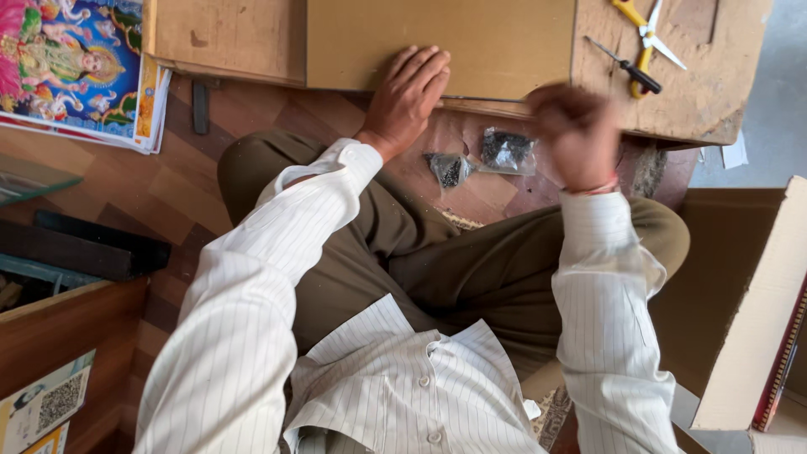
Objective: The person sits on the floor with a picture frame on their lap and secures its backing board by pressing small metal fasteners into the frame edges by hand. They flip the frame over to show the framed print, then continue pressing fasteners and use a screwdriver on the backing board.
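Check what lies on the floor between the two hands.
Head view: two small clear plastic bags of dark bits lie on the floor between the left hand and the blurred right hand.

My left grip (408, 92) lies flat on the brown board (437, 42) that covers the middle of the low wooden counter (227, 34), so that stretch is taken. My right grip (576, 134) hangs blurred at the counter's near edge. Beyond it, yellow-handled scissors (643, 34) and a dark screwdriver (626, 67) block the far right corner. Between my grips, on the floor (168, 193), two small clear bags of dark bits (483, 155) sit just beside each other. My knees close off the floor below them. An open cardboard box (740, 294) walls my right side; a colourful print (71, 63) and wooden furniture (59, 336) crowd my left. The counter's left part shows bare wood.
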